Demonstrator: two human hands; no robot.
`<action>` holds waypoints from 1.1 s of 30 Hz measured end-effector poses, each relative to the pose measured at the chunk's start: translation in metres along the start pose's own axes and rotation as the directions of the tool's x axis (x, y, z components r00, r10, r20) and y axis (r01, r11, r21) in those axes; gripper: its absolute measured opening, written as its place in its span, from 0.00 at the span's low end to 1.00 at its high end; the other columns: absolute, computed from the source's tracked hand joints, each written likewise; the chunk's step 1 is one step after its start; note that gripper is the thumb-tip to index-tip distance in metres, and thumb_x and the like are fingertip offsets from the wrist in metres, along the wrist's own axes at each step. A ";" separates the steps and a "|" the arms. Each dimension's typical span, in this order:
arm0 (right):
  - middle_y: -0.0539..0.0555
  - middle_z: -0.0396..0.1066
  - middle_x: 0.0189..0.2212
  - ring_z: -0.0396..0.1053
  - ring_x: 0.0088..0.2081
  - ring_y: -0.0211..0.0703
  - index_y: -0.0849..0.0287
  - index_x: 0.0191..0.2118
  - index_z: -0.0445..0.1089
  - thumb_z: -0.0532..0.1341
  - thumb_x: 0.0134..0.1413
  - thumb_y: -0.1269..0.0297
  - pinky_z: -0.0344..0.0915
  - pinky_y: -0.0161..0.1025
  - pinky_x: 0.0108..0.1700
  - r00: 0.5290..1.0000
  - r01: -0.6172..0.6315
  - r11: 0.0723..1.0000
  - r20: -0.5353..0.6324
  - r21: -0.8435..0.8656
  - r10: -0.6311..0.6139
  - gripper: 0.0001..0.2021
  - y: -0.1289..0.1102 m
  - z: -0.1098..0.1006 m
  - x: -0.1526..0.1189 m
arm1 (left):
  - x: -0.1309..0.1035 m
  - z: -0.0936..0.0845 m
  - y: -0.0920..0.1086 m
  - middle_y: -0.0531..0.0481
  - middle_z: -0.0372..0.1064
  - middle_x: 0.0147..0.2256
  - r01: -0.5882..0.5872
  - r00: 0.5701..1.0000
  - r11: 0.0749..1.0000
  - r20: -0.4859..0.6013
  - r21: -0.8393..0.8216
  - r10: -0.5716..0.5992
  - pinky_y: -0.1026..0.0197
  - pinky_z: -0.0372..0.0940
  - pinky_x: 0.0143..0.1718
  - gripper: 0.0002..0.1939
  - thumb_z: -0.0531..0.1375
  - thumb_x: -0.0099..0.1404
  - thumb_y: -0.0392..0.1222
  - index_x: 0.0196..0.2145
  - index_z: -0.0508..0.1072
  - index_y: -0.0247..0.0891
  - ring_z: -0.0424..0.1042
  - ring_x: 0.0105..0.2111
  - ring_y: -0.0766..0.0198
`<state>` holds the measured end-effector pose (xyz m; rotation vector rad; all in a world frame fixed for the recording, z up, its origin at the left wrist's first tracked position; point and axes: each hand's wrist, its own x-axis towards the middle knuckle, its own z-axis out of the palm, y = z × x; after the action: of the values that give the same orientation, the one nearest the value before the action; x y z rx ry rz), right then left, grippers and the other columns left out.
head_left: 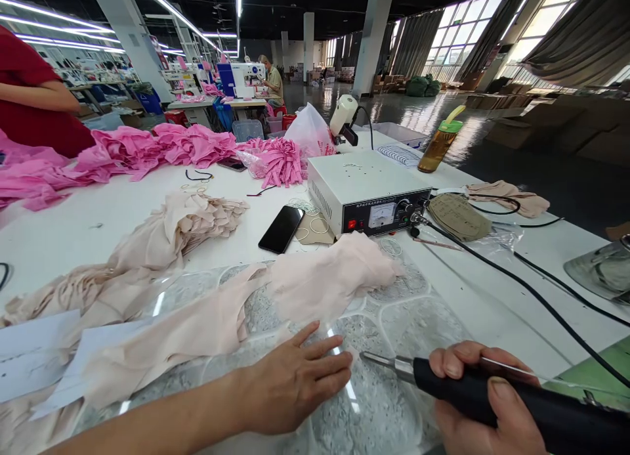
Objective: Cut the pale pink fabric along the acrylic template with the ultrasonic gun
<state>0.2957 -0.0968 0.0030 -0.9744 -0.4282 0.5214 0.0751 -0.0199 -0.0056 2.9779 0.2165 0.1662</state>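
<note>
My left hand (308,376) lies flat with its fingers spread on the clear, stone-patterned mat (364,402). Whether a piece of cloth is under its fingers, I cannot tell. My right hand (492,396) is wrapped round a black handpiece with a metal tip (457,383). The tip points left, close to my left fingertips. A thin shiny strip runs along the handpiece by my right fingers. Just beyond my left hand lies a pile of pale pink fabric pieces (329,274). Another pale strip of fabric (182,330) stretches left, behind my left forearm.
A white control box (369,186) with a dial and red switch stands behind the mat; a black cable (522,281) runs rightward from it. Nearby are a phone (281,229), a bottle (440,143), a glass jar (600,268) and pink fabric (197,146). A person in red stands far left.
</note>
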 end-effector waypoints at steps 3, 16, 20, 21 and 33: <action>0.47 0.60 0.24 0.60 0.23 0.38 0.55 0.28 0.64 0.63 0.41 0.63 0.64 0.41 0.24 0.999 -0.029 1.000 -0.023 0.010 0.030 0.07 -0.001 0.001 0.000 | 0.000 0.000 -0.001 0.45 0.63 0.60 -0.007 1.000 1.000 -0.001 0.009 0.007 0.45 0.44 0.66 0.18 0.47 0.75 0.36 0.59 0.64 0.33 0.56 0.63 0.53; 0.47 0.60 0.24 0.60 0.23 0.38 0.55 0.29 0.62 0.62 0.40 0.65 0.65 0.41 0.23 1.000 0.003 0.999 0.025 -0.042 -0.002 0.08 0.001 0.002 0.000 | 0.001 -0.003 0.000 0.46 0.63 0.59 0.005 1.000 1.000 0.010 -0.023 -0.005 0.45 0.44 0.66 0.18 0.47 0.75 0.36 0.59 0.64 0.34 0.56 0.63 0.53; 0.47 0.61 0.24 0.62 0.22 0.38 0.55 0.29 0.62 0.64 0.41 0.64 0.66 0.43 0.23 0.995 -0.001 0.999 0.099 -0.050 0.006 0.09 0.000 -0.001 0.002 | 0.000 -0.002 -0.001 0.45 0.62 0.60 0.013 1.000 0.999 0.025 -0.047 -0.011 0.44 0.45 0.66 0.19 0.48 0.74 0.36 0.60 0.62 0.34 0.54 0.64 0.54; 0.47 0.61 0.24 0.62 0.22 0.38 0.55 0.28 0.61 0.64 0.41 0.64 0.66 0.43 0.23 0.992 -0.007 0.999 0.122 -0.050 0.013 0.10 0.000 -0.002 0.002 | 0.000 -0.001 -0.001 0.45 0.62 0.60 0.016 1.000 0.998 0.026 -0.062 -0.015 0.44 0.45 0.66 0.19 0.49 0.74 0.36 0.60 0.62 0.34 0.54 0.64 0.54; 0.47 0.61 0.25 0.61 0.22 0.37 0.55 0.26 0.60 0.67 0.41 0.63 0.67 0.42 0.22 0.982 -0.036 0.996 0.180 -0.080 0.050 0.13 -0.001 -0.008 0.005 | 0.002 -0.007 -0.001 0.48 0.59 0.62 0.078 0.994 0.980 0.092 -0.186 -0.062 0.46 0.43 0.66 0.18 0.48 0.74 0.35 0.59 0.63 0.36 0.52 0.65 0.55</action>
<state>0.3046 -0.0994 0.0001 -1.0154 -0.5954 0.6397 0.0759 -0.0180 0.0010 2.7768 0.2779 0.0470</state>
